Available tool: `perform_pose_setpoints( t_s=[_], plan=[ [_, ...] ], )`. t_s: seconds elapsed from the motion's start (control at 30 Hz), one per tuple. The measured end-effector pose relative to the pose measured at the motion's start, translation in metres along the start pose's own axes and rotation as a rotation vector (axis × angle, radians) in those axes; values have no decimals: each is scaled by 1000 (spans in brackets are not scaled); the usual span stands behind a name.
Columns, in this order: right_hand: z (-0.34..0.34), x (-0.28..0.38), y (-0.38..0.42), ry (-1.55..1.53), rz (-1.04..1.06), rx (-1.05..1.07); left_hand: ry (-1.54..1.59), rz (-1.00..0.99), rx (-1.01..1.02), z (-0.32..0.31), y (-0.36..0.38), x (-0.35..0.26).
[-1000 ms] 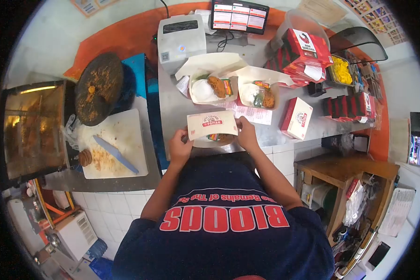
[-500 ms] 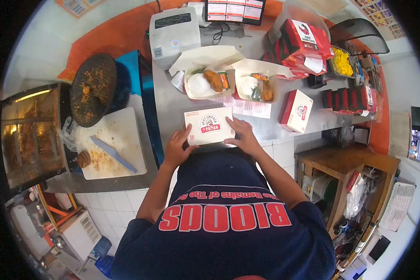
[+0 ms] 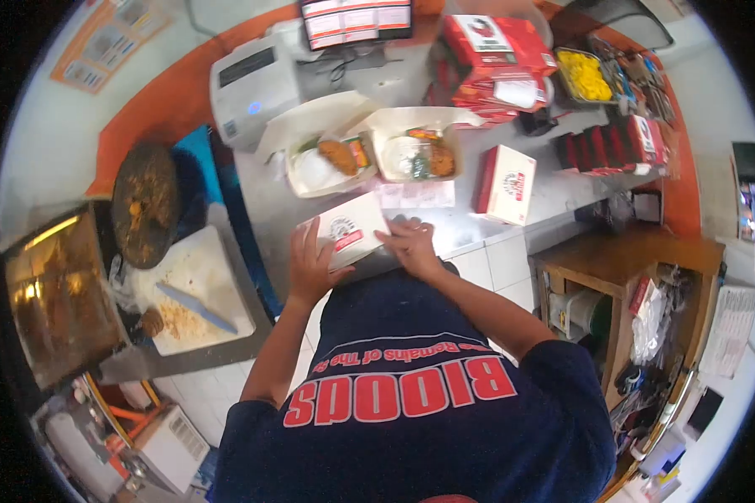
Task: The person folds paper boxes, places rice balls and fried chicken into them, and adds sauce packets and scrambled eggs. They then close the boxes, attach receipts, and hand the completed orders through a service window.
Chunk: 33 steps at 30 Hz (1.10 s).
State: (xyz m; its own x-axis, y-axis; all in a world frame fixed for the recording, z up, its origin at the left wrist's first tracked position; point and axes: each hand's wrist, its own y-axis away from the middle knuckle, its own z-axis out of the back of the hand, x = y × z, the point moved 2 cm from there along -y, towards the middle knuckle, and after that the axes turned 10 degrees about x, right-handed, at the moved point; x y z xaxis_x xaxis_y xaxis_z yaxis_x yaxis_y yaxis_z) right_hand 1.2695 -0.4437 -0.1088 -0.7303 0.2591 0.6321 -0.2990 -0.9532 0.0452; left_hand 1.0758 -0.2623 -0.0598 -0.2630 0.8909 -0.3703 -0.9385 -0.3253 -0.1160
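Observation:
A closed white box with red print (image 3: 348,228) is tilted at the counter's front edge. My left hand (image 3: 312,267) grips its left side, thumb at the lower edge. At its right end is my right hand (image 3: 410,246), with fingers bent and touching the corner. Beyond it stand two open boxes: the left one (image 3: 331,178) holds rice and fried chicken, and the right one (image 3: 413,165) holds rice, fried chicken and small packets. A printed paper slip (image 3: 416,194) lies in front of them.
Another closed box (image 3: 507,186) stands to the right, with stacked red boxes (image 3: 499,63) behind. A printer (image 3: 253,88) and a screen (image 3: 356,20) are at the back. Left are a cutting board (image 3: 201,293) with a knife (image 3: 196,308) and a dark stone slab (image 3: 145,205). A wooden cabinet (image 3: 617,260) is at right.
The held box has tilted, its right end now higher. My right hand has shifted to its corner with the fingers more bent. The whole view has turned and shifted somewhat.

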Motion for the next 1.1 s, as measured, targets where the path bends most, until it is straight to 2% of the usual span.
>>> perform_pose_setpoints(
  t_s=[0.03,0.07,0.13,0.17,0.2,0.23,0.27,0.3,0.33,0.37,0.43,0.47,0.53,0.6,0.67,0.7,0.77,0.87,0.9,0.97,1.1],
  plan=[
    [-1,-3,-2,-45,-1,23,-35,-15,80,-2,-22,-9],
    [1,-9,-3,-90,1,47,-23,-43,74,-3,-35,-18],
    [38,-13,-6,-455,20,70,-61,12,223,-5,-48,-22],
    [66,-21,-7,-624,-33,17,-87,41,230,-14,-44,-21],
    [116,-23,-9,-652,-243,-1,-86,24,224,-15,-43,-25],
    [151,-51,-9,-543,-337,-149,-67,106,270,-17,-42,-28],
    [177,-95,-9,-419,-430,-406,-51,193,318,-19,-41,-32],
    [212,-146,-11,-267,-418,-627,-55,189,320,-22,-39,-36],
    [248,-190,-15,-260,-359,-839,-93,185,261,-25,-39,-40],
    [278,-225,-17,-119,-527,-892,-132,182,200,-29,-39,-44],
    [304,-316,-31,190,-438,-996,-160,198,167,-41,-38,-47],
    [314,-330,-38,179,-433,-993,-183,213,134,-40,-42,-57],
    [328,-363,-55,-72,-793,-739,-181,268,134,-36,-47,-78],
    [321,-406,-61,-84,-789,-716,-178,317,147,-29,-52,-101],
    [314,-430,-60,-592,-669,-717,-61,290,99,-27,-55,-125],
    [316,-420,-51,-598,-671,-713,-34,268,110,-26,-59,-136],
    [322,-367,-18,-702,-513,-921,-3,274,136,-24,-75,-160],
    [279,-386,3,-819,-594,-823,36,295,182,-22,-109,-196],
    [279,-388,3,-818,-598,-818,88,271,205,-21,-124,-206],
    [282,-387,-4,-280,-674,-738,103,208,205,-19,-156,-228],
    [292,-380,-3,-295,-729,-686,166,163,229,-27,-217,-260]
  ],
)
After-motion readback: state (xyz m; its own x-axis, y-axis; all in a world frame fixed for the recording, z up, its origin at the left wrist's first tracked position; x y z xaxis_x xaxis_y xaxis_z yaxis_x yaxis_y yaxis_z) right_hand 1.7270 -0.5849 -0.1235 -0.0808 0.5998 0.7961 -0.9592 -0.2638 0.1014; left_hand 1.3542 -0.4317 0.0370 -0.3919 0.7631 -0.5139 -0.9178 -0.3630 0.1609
